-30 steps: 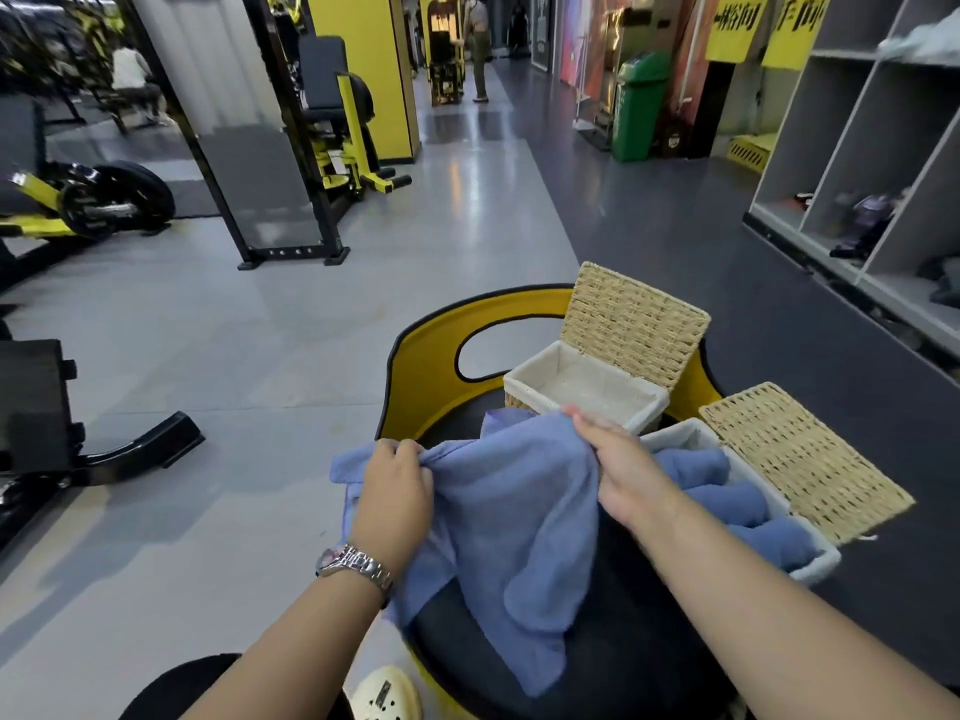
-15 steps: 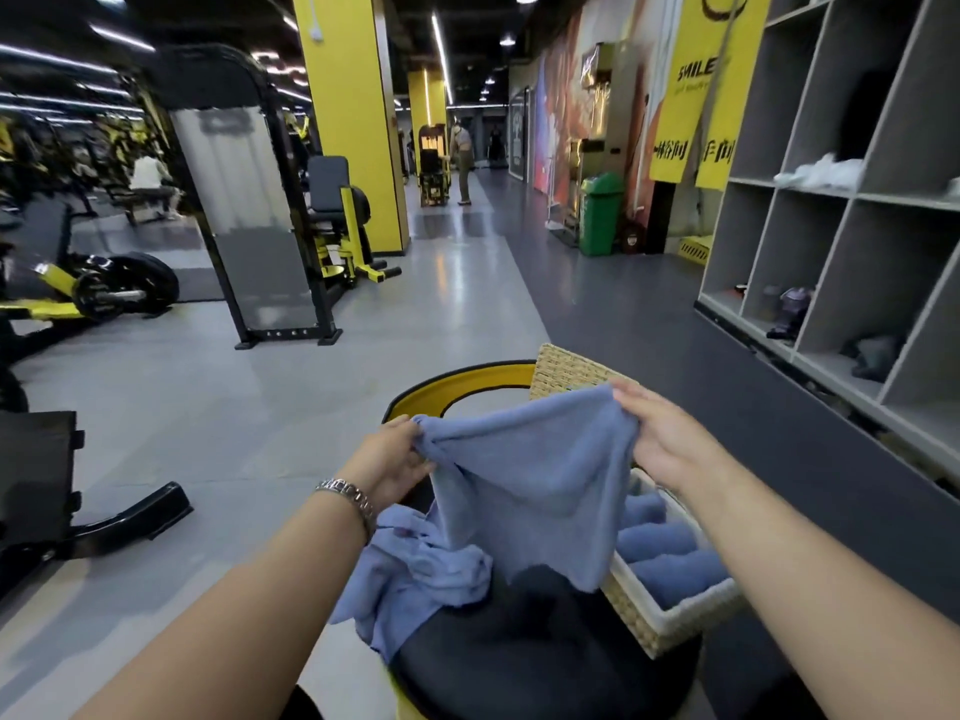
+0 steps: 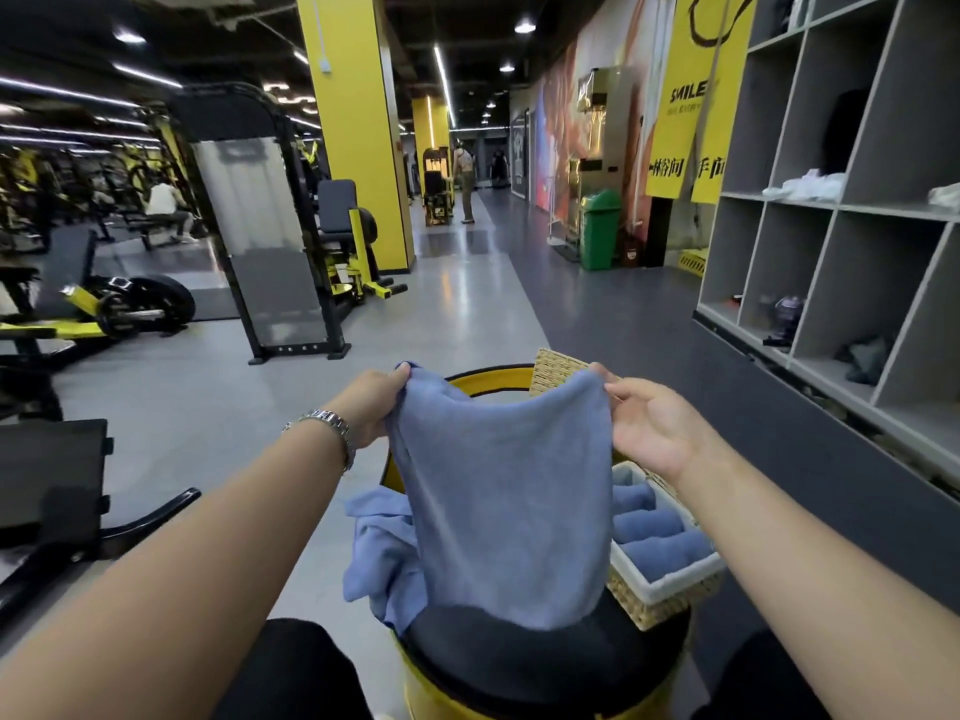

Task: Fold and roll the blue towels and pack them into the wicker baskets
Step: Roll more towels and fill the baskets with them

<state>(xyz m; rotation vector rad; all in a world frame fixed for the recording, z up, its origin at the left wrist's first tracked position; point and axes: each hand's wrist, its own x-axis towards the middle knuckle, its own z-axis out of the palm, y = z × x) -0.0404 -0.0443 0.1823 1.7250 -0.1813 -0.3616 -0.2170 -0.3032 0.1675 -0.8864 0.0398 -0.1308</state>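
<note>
Soft blue cloth: the held towel (image 3: pixel 501 506) hangs limp and light over the black stool (image 3: pixel 519 662). I judge its top corners the best hold; my left hand (image 3: pixel 371 407) pinches one, my right hand (image 3: pixel 649 423) the other. Beyond lie one crumpled towel (image 3: pixel 379 553), three rolled towels (image 3: pixel 654 532) in one wicker basket (image 3: pixel 665 597), and a raised lid (image 3: pixel 558 371).

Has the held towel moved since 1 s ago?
Yes. The towel has gone up off the black seat; it now hangs spread between left hand and right hand.
</note>
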